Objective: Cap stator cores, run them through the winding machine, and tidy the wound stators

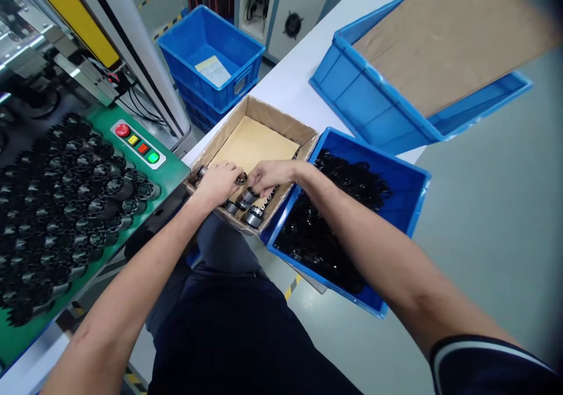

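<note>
Both my hands reach into an open cardboard box (281, 126) on the white table. My left hand (219, 182) is closed over a small round metal part (241, 178) at the box's near edge. Close beside it, my right hand (269, 175) has its fingers curled and pinched around another small metal part (248, 196). Several more silver cylindrical parts (254, 215) lie in the box's near corner. A tan paper sheet lines the box's bottom.
A blue bin of small black parts (398, 175) sits right of the box. A larger blue crate (352, 93) covered by cardboard (444, 37) stands behind. On the left is a green machine panel (169, 175) with coloured buttons and many black parts (61, 189). Blue bins (211, 60) sit on the floor.
</note>
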Motion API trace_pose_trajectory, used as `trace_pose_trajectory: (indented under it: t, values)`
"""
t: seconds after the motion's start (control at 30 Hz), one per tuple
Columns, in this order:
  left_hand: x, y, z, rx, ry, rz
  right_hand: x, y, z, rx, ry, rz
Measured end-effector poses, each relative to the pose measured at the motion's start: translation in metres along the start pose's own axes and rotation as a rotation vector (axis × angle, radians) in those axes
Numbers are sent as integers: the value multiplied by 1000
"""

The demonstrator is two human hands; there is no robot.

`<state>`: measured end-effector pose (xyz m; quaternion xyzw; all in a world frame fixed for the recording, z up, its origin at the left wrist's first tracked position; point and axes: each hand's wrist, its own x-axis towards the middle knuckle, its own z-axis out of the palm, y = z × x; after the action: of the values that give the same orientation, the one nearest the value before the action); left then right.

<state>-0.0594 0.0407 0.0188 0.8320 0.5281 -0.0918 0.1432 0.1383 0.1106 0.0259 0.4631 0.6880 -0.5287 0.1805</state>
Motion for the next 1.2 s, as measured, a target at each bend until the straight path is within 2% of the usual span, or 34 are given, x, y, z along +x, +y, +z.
trace_pose_trajectory:
  t: [0.07,0.17,0.3,0.37,0.47,0.57,0.67,0.8,0.93,1.0,1.1,1.2]
  values:
    - [-11,7,3,-8,22,-9,0,5,-7,-67,135,5]
    - [-21,16,7,-29,-40,56,1,8,-10,-216,340,33]
    - [-19,16,14,-51,-131,108,-11,3,8,-394,481,42]
    - [-15,14,16,-68,-151,133,-23,1,22,-460,469,35]
    - [-12,12,13,-80,-159,143,-39,3,38,-526,305,2]
    - [-12,16,7,-52,-125,68,-40,6,45,-550,167,-39]
    - [-13,22,3,-20,-83,-29,-37,7,44,-559,129,-63]
    - [-16,25,5,-41,-67,-100,-39,5,50,-591,181,-75]
    - [-17,25,12,-85,-22,-180,-39,2,67,-665,383,-49]
    - [-15,25,15,-105,-1,-223,-37,2,71,-688,438,-70]
    - [-9,26,18,-150,-3,-240,-34,6,64,-709,434,-141]
    - [-3,28,17,-216,-24,-242,-31,12,47,-751,399,-230]
